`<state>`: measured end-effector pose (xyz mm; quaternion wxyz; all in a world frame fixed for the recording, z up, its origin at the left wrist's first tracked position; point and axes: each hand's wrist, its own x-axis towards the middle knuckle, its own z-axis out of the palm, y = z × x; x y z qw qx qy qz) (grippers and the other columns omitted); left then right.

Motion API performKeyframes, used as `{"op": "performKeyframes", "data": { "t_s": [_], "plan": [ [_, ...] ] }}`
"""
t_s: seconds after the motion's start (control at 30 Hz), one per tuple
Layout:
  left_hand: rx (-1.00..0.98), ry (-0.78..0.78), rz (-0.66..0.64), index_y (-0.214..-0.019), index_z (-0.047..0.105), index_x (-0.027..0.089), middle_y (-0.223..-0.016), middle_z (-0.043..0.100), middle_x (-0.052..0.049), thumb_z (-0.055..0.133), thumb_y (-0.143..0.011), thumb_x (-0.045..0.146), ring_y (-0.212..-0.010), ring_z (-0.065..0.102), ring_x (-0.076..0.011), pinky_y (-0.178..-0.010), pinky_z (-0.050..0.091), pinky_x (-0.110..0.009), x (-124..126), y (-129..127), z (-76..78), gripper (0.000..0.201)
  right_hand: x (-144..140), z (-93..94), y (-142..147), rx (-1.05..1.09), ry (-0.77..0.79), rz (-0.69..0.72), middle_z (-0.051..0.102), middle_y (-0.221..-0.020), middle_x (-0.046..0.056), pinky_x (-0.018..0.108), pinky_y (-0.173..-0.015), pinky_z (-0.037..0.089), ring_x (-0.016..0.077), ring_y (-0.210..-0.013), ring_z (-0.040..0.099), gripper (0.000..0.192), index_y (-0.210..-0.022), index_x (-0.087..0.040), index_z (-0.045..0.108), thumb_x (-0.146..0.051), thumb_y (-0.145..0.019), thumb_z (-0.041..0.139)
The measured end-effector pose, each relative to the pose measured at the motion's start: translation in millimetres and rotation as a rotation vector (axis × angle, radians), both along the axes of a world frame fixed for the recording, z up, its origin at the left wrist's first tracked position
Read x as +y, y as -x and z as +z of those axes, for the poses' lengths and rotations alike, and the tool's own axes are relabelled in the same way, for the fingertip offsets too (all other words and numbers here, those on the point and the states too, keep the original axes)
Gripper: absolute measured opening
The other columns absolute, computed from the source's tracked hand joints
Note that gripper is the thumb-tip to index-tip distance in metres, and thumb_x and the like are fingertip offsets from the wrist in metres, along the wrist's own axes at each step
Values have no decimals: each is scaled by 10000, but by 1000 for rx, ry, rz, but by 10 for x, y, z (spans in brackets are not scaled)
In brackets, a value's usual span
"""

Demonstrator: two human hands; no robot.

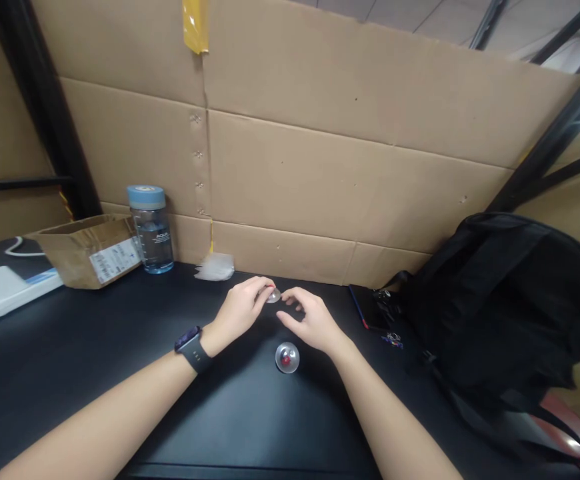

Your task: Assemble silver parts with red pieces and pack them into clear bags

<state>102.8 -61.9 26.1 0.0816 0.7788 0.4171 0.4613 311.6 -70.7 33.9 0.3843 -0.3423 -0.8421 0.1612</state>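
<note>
My left hand [247,303], with a dark watch on its wrist, pinches a small clear dome-shaped piece [274,295] that shows a bit of red. Part of that piece is hidden behind the fingers. Just to its right hovers my right hand [313,319], thumb and fingers apart and curved toward the piece; nothing shows between them. A second clear round piece [287,358], like a small cup with a red centre, lies on the black table [210,420] below the hands.
A cardboard wall [290,180] stands behind the table. Toward the left are a water bottle [155,233], a paper bag [77,257] and a white power strip [25,297]. Clear plastic bags [216,267] lie by the wall. A phone [365,307], keys [393,340] and a black backpack [510,313] occupy the right.
</note>
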Motion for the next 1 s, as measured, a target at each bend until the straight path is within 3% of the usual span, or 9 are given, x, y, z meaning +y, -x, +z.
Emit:
{"op": "performKeyframes", "data": {
  "t_s": [0.23,0.33,0.5,0.6,0.73,0.83,1.0],
  "plan": [
    [-44,43,-46,-976,737,216,-959,747,-40,579,-955,260,-851,683,-183,-790,515,-279,-25,-40,27,165,60,-132,62,40,20,-51,723,-1074,49,313,-734,510,197,-859,664,216,-1056,-261,693,-339,-856,716],
    [-30,61,-91,-952,740,212,-954,743,-47,579,-949,247,-869,684,-187,-808,521,-287,-79,-87,37,165,62,-179,97,44,62,-54,745,-968,38,302,-734,516,198,-852,684,227,-1018,-249,707,-353,-824,757],
    [-73,63,-145,-1042,700,208,-1011,717,-54,567,-947,242,-891,671,-184,-823,524,-296,-128,-130,21,167,42,-226,137,101,103,-98,715,-774,-1,270,-692,509,155,-705,666,219,-763,-209,612,-345,-781,782],
    [-211,126,-138,-1146,631,201,-1118,679,-67,523,-943,219,-913,664,-179,-835,531,-304,-108,-129,1,230,35,-209,132,166,157,-101,722,-842,-2,258,-682,525,147,-709,675,260,-907,-219,597,-335,-763,781],
    [-383,274,-183,-1163,563,202,-1154,641,-53,471,-874,122,-834,660,-143,-804,540,-297,-36,-124,-50,313,34,-157,106,135,157,-111,728,-1038,16,263,-702,537,145,-766,682,568,-1268,-270,560,-280,-742,775],
    [-433,335,-255,-1141,549,203,-1132,625,-44,509,-879,166,-855,659,-143,-817,540,-296,10,-122,-74,267,29,-132,87,13,78,-122,735,-1062,12,283,-753,527,162,-832,674,509,-1267,-299,627,-264,-773,743],
    [-442,330,-240,-1091,566,204,-1093,611,-39,524,-904,229,-1000,627,-180,-897,521,-321,28,-105,-58,193,40,-159,64,-84,48,-144,747,-1097,26,312,-790,522,163,-768,659,514,-1311,-305,641,-328,-809,746]
  ]
}}
